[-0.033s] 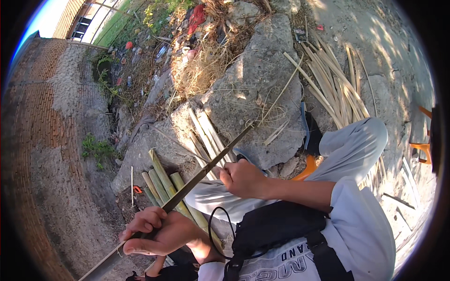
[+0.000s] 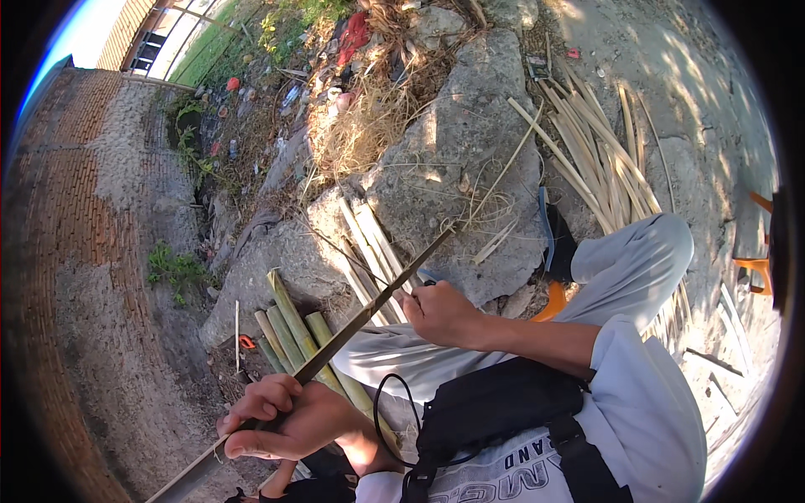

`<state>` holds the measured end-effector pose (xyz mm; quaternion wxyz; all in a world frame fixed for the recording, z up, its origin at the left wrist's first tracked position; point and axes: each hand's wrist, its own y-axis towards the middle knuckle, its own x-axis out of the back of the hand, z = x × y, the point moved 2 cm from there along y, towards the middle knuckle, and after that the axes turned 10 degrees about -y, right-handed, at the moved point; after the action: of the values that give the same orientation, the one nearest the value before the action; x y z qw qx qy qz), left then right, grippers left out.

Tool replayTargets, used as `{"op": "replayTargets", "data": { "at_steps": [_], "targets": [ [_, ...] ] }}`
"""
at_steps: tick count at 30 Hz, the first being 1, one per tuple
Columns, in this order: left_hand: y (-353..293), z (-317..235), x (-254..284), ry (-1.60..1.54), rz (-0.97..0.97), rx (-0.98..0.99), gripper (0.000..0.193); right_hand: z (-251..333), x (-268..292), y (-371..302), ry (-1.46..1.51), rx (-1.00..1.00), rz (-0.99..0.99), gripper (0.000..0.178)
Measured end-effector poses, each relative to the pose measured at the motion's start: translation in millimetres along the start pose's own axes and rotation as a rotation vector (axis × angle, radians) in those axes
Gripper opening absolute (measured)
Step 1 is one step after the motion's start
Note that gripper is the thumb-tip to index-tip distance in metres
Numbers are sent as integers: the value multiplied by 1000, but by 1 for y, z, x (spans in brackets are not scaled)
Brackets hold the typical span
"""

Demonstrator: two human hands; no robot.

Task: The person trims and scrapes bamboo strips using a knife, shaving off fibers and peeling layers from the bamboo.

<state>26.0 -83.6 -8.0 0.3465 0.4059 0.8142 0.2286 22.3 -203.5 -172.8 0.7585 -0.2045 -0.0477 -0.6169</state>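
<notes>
My left hand point(image 2: 289, 419) is closed round a long, flat bamboo strip point(image 2: 352, 327), thumb along its near end. The strip runs from the lower left edge up to the stone slab point(image 2: 503, 168), where its far tip lies by thin curled shavings. My right hand point(image 2: 440, 314) makes a fist against the middle of the strip, and a small black end shows above its knuckles. What this fist holds is mostly hidden. A narrow dark line point(image 2: 335, 248) reaches from the strip beside the fist up leftward; whether blade or shaving, I cannot tell.
Green bamboo poles point(image 2: 293, 327) lie left of my knee, pale split pieces point(image 2: 373, 239) beyond them. A pile of pale strips point(image 2: 604, 151) lies to the right. A brick wall point(image 2: 92, 226) rises at left. Another person's hand point(image 2: 279, 479) shows at the bottom.
My right fist has shifted and turned slightly against the strip. The narrow dark line beside it has swung to a steeper angle. My left hand keeps its grip in nearly the same place.
</notes>
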Motion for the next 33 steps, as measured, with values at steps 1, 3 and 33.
{"op": "replayTargets", "data": {
  "at_steps": [1, 3, 33],
  "targets": [
    [1, 1, -1, -6, 1, -2, 42, 5, 0, -5, 21, 43, -34, 55],
    [-3, -2, -3, -83, -22, 10, 42, 17, 5, -23, 41, 68, -64, 57],
    [18, 9, 21, 48, -91, -54, 43, -128, -23, 23, -166, -218, 8, 59]
  ]
}}
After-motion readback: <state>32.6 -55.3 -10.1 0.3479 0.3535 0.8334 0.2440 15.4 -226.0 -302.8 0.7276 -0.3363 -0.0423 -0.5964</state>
